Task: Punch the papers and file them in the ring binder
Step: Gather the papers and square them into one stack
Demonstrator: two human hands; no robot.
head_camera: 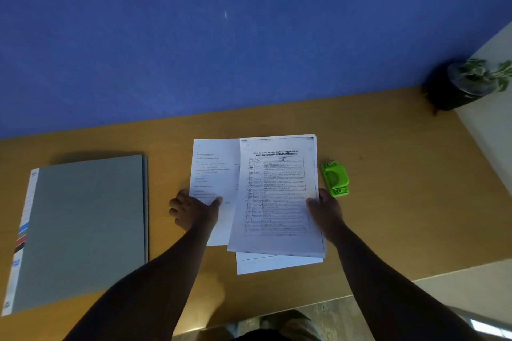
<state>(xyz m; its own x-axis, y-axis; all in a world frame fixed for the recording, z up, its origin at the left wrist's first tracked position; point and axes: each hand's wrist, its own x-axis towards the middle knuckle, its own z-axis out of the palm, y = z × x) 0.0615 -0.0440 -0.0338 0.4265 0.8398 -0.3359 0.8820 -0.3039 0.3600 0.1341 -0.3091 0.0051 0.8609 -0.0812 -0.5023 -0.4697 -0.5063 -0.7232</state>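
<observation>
Two hands centre frame: left hand (194, 209) pinches one sheet (216, 169), right hand (326, 209) pinches the printed stack (277, 188). Green punch (335, 178) just right, closed binder (83, 230) lower left.

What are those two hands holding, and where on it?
Left hand grips one sheet at its left edge; right hand grips the printed stack at its right edge.

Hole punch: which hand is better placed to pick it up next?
Right, most likely. The right hand grips the right edge of the papers, and the green hole punch lies just beyond it. The left hand holds their left side, with the stack between it and the punch.
</observation>
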